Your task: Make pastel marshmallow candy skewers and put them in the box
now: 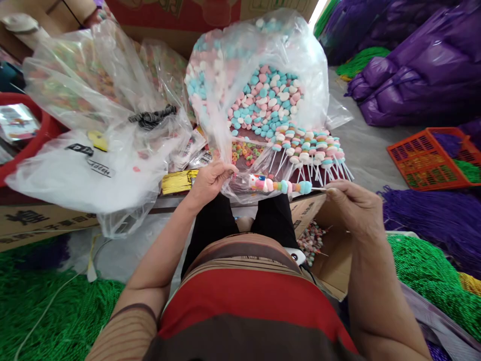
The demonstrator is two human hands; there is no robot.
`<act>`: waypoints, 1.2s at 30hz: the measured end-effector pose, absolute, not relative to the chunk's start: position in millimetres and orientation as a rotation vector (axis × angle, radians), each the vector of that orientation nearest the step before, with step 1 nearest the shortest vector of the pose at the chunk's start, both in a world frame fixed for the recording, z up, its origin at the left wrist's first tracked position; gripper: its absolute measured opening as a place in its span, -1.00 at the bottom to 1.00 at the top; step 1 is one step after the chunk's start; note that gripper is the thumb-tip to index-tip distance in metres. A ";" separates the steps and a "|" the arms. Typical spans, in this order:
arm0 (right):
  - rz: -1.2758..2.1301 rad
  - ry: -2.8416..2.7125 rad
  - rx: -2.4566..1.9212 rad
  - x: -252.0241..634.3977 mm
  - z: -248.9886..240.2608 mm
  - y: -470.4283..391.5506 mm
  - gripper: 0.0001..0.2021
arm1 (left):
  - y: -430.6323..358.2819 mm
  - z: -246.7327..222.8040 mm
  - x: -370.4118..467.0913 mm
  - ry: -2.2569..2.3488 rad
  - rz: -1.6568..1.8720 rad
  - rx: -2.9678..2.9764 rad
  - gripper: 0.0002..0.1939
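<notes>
My right hand (353, 203) is closed around the white stick of a candy skewer (285, 187), held level above my lap. Pink, white, blue, orange and green sweets are threaded along it, with a small printed piece at its left end. Pinched in my left hand (212, 183) is thin clear plastic (240, 179) that reaches toward that end; how far it covers the sweets I cannot tell. Just behind, several more candy skewers (308, 150) lie piled with their sticks toward me. Colourful candy rings (246, 152) show through plastic near my left fingers.
A large clear bag (315, 65) of blue, pink and white sweets stands open behind. To the left are a white plastic bag (86, 170), yellow packets (179, 181) and a red basin (45, 125). An open cardboard box (334, 260) and an orange crate (424, 160) stand right.
</notes>
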State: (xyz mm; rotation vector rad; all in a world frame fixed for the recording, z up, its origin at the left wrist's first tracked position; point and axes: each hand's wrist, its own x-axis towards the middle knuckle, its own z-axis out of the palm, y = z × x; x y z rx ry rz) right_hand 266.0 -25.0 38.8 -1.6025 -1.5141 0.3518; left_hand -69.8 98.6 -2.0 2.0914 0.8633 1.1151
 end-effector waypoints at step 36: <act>1.306 -0.957 -1.005 171.8 -20.0 -48.5 -0.51 | 64.0 27.1 -18.7 0.460 1.036 1.202 -0.32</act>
